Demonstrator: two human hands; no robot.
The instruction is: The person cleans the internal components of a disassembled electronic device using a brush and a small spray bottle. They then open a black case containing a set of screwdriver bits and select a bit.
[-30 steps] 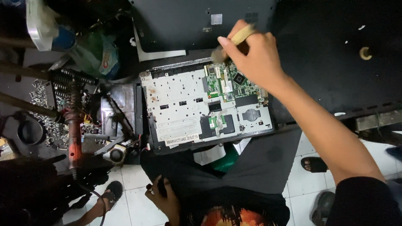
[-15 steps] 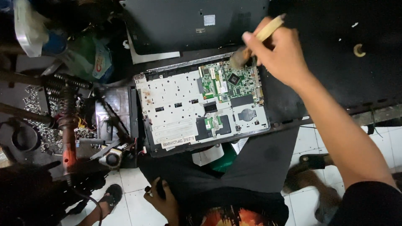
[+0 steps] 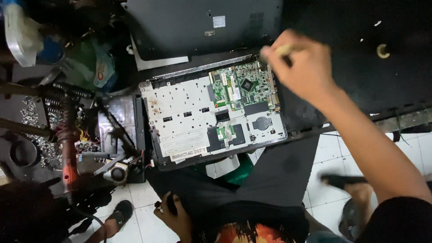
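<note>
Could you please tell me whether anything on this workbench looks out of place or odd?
Yes: the opened laptop base overhangs the black bench edge, its front corner unsupported above the lap. Loose screws lie scattered at far left. The right hand holds a blurred brush handle by the circuit board.

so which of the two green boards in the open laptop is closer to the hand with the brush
The large green circuit board at the laptop's top right corner, right beside the right hand. The small green board sits lower, toward the middle of the chassis.
</note>
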